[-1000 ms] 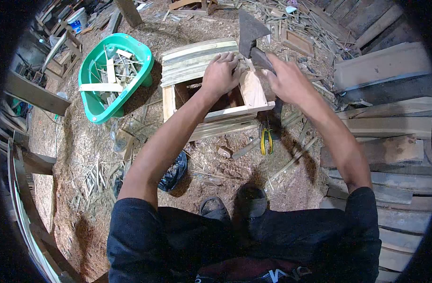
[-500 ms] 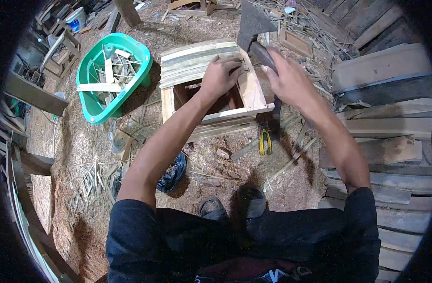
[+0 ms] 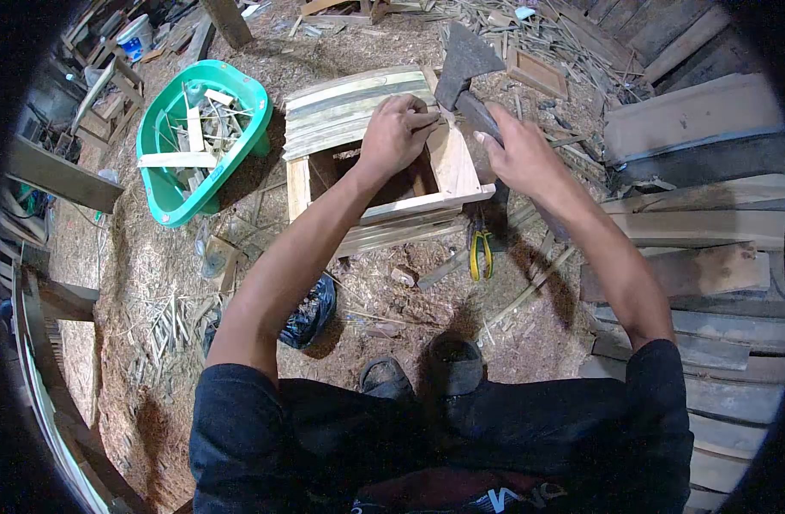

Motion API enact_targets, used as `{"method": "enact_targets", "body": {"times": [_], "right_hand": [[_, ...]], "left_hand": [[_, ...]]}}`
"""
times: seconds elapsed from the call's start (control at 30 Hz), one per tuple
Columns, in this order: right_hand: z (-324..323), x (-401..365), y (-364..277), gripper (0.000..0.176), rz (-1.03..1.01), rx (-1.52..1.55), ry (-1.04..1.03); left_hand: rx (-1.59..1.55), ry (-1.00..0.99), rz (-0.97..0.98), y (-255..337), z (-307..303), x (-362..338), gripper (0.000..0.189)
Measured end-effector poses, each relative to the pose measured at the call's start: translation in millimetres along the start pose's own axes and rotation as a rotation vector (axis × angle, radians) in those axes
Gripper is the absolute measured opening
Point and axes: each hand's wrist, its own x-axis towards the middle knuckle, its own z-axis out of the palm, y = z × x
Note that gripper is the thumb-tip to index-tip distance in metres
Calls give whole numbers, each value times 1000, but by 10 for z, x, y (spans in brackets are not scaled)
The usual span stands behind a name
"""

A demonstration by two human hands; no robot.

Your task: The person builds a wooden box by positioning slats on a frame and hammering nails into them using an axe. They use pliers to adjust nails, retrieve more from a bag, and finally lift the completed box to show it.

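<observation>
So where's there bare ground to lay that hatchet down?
The barest sawdust lies just below the green tub, left of the black bag. A smaller patch sits between the pliers and the shoes. It is crowded with sticks behind the box and planks on the right.

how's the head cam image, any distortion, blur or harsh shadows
Head view: strong fisheye bend, black corners, planks at the right curve; left hand, right hand and hatchet look sharp; soft light, mild shadows on the sawdust floor, no glare.
</observation>
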Motion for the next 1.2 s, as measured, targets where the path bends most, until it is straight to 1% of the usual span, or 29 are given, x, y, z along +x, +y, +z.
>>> {"method": "enact_targets", "body": {"times": [0.1, 0.2, 0.3, 0.37, 0.4, 0.57, 0.67, 0.77, 0.87, 0.97, 1.07, 1.17, 1.2], "right_hand": [[11, -5, -4, 42, 4, 10, -2], [27, -3, 46, 41, 7, 5, -1], [49, -4, 81, 40, 13, 15, 6], [71, 1, 110, 40, -12, 52, 7], [79, 6, 102, 41, 1, 58, 9], [19, 17, -40, 42, 81, 40, -30], [69, 22, 19, 37, -51, 8, 14], [36, -13, -66, 44, 7, -25, -42], [42, -16, -55, 45, 23, -27, -72], [-51, -18, -188, 34, 24, -57, -58], [-86, 9, -256, 33, 43, -37, -31], [1, 7, -172, 40, 8, -69, 4], [17, -15, -161, 40, 12, -75, -28]], "left_hand": [[-97, 9, -46, -9, 15, -2, 17], [-15, -25, -33, 1, -3, 2, 18], [22, -39, -1, -3, -13, -3, 18], [49, -19, 65, -28, -5, 11, 17], [64, -9, 97, -37, -11, 19, 16], [44, -37, 118, -39, -31, 32, 21], [34, -46, 120, -49, -40, 32, 23], [40, -62, 116, -62, -40, 24, 25], [65, -59, 111, -43, -58, 18, 26], [50, -33, 118, -25, -53, 26, 26], [42, -44, 113, -31, -39, 23, 26], [55, -54, 116, -80, -19, 6, 26], [60, -52, 123, -75, -23, 15, 26]]}}
